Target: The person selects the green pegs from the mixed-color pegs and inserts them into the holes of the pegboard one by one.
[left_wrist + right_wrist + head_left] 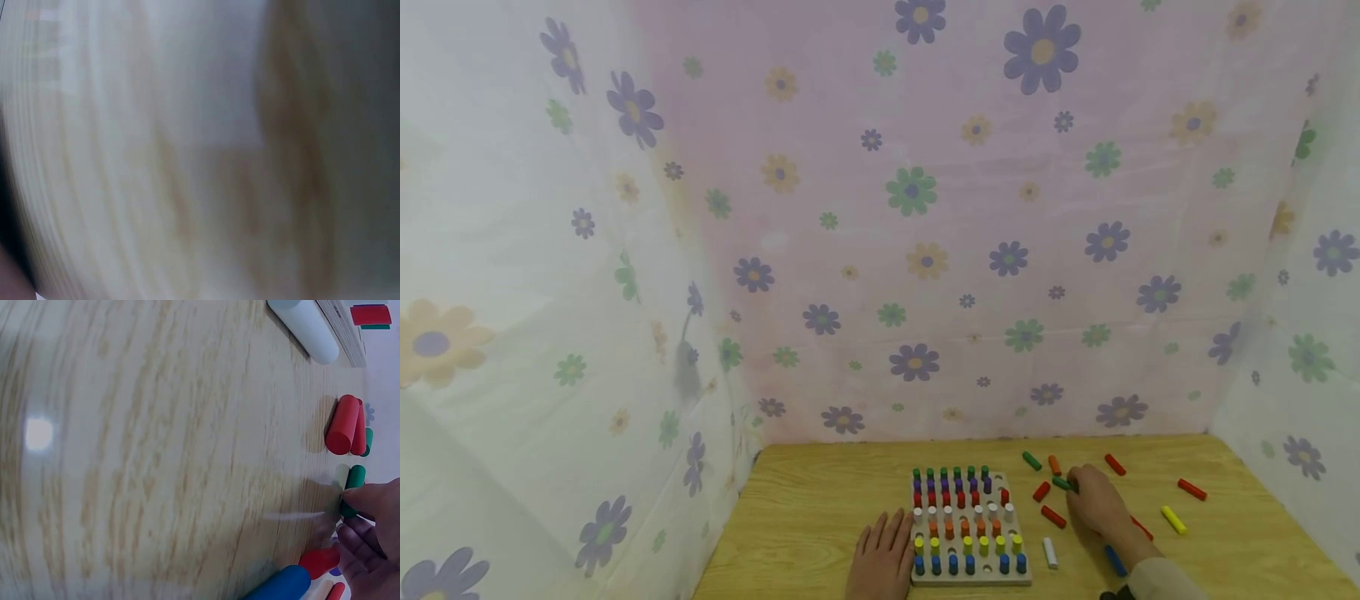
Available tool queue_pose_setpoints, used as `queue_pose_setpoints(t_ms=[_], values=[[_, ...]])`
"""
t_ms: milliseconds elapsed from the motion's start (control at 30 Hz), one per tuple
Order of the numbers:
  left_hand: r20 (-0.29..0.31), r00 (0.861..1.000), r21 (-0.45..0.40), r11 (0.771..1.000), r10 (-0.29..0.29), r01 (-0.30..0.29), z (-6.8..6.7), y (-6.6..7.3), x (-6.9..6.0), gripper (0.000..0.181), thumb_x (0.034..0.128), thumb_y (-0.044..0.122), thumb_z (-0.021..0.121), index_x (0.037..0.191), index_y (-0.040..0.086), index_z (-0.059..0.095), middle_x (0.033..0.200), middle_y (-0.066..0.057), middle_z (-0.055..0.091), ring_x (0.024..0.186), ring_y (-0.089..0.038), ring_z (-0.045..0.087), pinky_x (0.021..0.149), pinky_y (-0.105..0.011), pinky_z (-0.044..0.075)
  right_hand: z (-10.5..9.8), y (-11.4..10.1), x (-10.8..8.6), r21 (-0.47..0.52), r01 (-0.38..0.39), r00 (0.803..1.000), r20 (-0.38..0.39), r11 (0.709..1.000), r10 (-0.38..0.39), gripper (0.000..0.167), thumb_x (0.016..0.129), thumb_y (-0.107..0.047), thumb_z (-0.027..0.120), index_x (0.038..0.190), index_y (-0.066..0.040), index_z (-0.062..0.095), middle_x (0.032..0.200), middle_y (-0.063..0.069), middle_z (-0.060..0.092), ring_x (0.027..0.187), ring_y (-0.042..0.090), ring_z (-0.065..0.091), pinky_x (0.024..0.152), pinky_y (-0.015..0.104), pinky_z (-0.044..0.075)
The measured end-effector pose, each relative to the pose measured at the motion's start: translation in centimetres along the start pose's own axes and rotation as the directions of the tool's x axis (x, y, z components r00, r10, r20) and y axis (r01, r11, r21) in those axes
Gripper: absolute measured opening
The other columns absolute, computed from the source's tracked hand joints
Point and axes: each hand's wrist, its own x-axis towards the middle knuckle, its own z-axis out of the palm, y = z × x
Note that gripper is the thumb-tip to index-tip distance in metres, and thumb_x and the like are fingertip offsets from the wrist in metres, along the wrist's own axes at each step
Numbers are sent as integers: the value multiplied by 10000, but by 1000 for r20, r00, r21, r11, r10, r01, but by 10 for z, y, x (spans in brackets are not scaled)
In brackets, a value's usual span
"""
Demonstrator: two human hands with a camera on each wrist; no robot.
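Observation:
A wooden pegboard (970, 579) holds rows of coloured pegs: green, purple, red, white, orange, yellow and blue, with some bare holes among them. My left hand (882, 557) rests on the table at the board's left edge, its fingers straight. To the right of the board, my right hand (1099, 502) has thumb and fingers at a green peg (355, 478), pinching it near one end close to the table. The left wrist view is blurred and shows mostly tabletop, the hand out of sight.
Loose pegs lie around my right hand: a white peg (1050, 552), a blue peg (1115, 561), a yellow peg (1174, 520), an orange peg (1055, 465), another green peg (1032, 460) and several red ones (1053, 517). Flower-patterned sheets (925, 300) enclose the table (805, 500) behind and at both sides.

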Motion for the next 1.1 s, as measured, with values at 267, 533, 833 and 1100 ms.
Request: queue_pose_setpoints(t_ms=[267,533,833,1100], values=[[29,1000,-31,1000,2,-1,-4,0,0,580,1107,556,192,1573,316,439,1579,44,463,1474,-276,391,1201,-555,318,1,1,1,-17,1,1000,9,1000,-1,52,878,67,698,929,61,688,880,123,635,793,255,617,657,426,554],[18,1000,-10,1000,10,-10,-2,-1,1,577,1108,551,190,1577,319,432,1580,47,464,1467,-286,402,1191,-565,331,1,3,5,-51,48,998,40,998,-46,121,870,71,723,815,-15,657,779,53,614,714,191,585,610,361,519],[18,1000,-14,1000,15,-15,-2,1,-1,566,1111,544,204,1569,317,446,1571,50,474,1460,-281,412,1181,-564,346,-1,5,6,-49,53,997,65,997,-50,144,895,48,702,795,-36,641,752,26,604,693,165,564,604,347,497],[40,999,-6,1000,11,-10,-4,0,2,586,1106,556,178,1585,317,417,1589,48,449,1472,-288,392,1190,-569,331,-9,3,3,-20,65,997,33,998,-65,38,889,37,708,890,5,689,822,60,656,771,199,620,669,388,560]])
